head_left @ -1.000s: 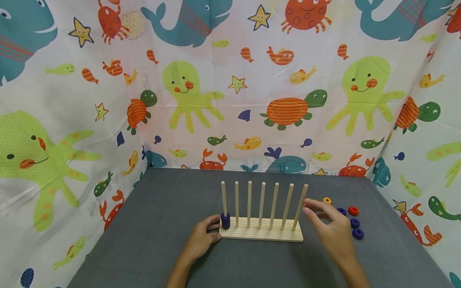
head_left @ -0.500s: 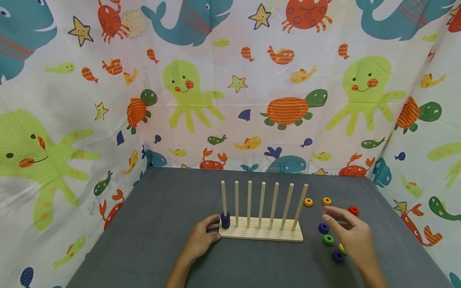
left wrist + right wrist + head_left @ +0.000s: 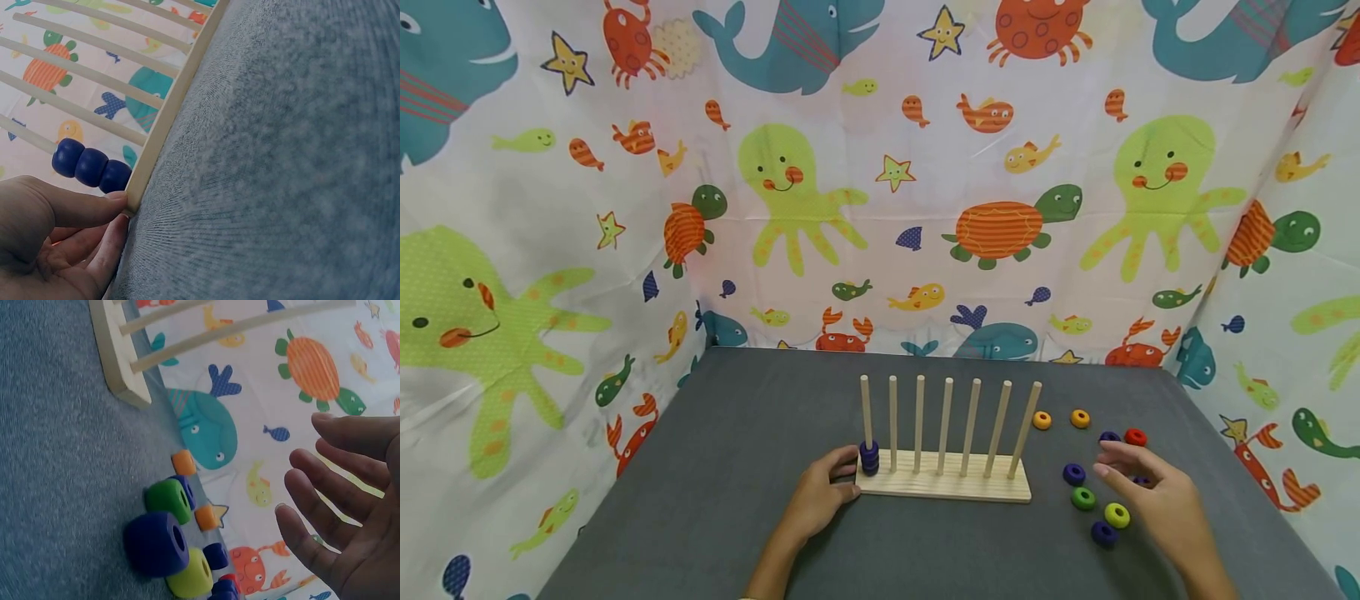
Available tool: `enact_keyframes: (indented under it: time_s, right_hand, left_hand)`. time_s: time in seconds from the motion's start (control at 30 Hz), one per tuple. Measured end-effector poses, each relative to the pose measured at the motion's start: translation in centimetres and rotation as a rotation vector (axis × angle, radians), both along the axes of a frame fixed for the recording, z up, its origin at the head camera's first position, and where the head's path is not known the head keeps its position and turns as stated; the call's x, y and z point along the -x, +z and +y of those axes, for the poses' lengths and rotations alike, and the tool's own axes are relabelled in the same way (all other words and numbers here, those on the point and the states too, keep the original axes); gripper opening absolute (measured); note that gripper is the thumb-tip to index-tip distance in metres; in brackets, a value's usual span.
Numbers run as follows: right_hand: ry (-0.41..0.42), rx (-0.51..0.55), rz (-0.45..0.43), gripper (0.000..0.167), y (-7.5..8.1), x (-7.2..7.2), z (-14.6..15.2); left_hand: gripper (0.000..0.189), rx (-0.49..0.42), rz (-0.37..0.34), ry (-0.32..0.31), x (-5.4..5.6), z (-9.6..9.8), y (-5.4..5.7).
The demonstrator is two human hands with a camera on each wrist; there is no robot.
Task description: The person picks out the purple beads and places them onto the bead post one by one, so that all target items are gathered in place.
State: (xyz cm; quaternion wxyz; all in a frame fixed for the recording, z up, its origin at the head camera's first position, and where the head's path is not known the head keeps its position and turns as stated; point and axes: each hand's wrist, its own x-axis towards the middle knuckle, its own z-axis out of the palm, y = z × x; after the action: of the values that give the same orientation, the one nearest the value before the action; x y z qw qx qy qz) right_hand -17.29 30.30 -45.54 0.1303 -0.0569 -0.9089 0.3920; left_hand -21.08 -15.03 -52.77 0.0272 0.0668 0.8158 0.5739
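A pale wooden stand [image 3: 943, 487] with a row of several upright pegs sits mid-table. On its leftmost peg three blue beads [image 3: 92, 167] are stacked at the bottom. My left hand [image 3: 822, 493] pinches the left end of the stand's base between thumb and fingers. To the right of the stand, my right hand [image 3: 1168, 508] hovers over loose beads, its fingers loosely bent and nothing between them. Close beside it lie a yellow-green bead [image 3: 1117, 515], a green bead [image 3: 1083, 499] and a blue bead [image 3: 1103, 534]. Part of another blue bead is hidden behind the fingers.
Two orange beads [image 3: 1080, 418] lie behind the stand's right end. A red bead [image 3: 1136, 437] is farther right, with a blue one next to it. The grey table [image 3: 760, 417] is enclosed by a sea-animal patterned curtain [image 3: 850, 250] at the back and sides.
My right hand has moved from beside the rightmost peg to the right and toward me, uncovering several loose beads. My left hand stays on the stand.
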Motion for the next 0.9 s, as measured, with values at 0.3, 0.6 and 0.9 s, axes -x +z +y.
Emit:
enact_keyframes:
  time_s: [0.3,0.6,0.9]
  right_hand:
    - [0.019,0.008,-0.139,0.054,-0.4,0.5,1.6]
    - [0.090,0.040,-0.277,0.062,-0.6,0.9,3.3]
    - [0.149,0.029,-0.319,0.058,-1.5,1.2,4.0]
  left_hand:
    - [0.061,-0.011,0.020,-0.007,0.0,0.0,0.0]
    - [0.062,-0.005,0.008,-0.004,0.1,0.1,0.0]
    - [0.062,0.008,0.011,-0.001,0.2,0.1,0.0]
